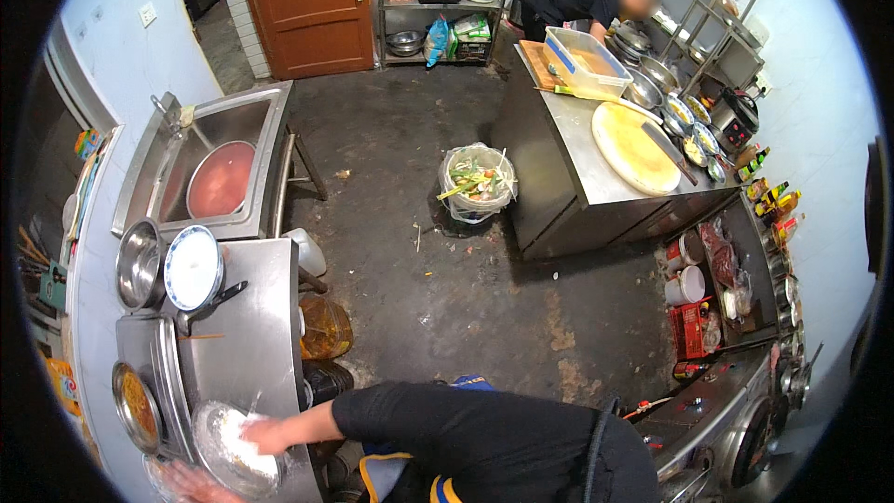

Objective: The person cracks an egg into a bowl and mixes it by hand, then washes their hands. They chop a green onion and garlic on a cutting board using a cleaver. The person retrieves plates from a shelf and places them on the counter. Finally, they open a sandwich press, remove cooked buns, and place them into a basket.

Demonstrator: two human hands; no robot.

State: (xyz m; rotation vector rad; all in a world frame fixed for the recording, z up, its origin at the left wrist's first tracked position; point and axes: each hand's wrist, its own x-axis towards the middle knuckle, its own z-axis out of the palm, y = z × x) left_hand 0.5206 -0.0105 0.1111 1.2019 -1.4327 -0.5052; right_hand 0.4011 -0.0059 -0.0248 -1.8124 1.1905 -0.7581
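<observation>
My right hand (262, 436) reaches into a wide bowl (207, 433) of white powder (241, 441) that looks like flour. Its fingertips are blurred and partly lost against the powder, so what they hold cannot be told. My left hand (195, 482) is spread beside the bowl's near left side, close to the rim; motion blurs it, and contact with the rim is unclear. Partly under that hand shows the edge of another dish (155, 469). A round metal pan of orange-brown food (133, 402) sits left of the bowl, by stacked metal trays (150, 342).
The steel counter (237, 356) also carries a steel basin (140, 262), a blue-rimmed bowl (194, 267) and a black-handled utensil (227, 295). Beyond stands a sink (276, 119). A lined waste bin (478, 185) is on the floor. Another person (576, 0) bends over the far worktop (559, 126).
</observation>
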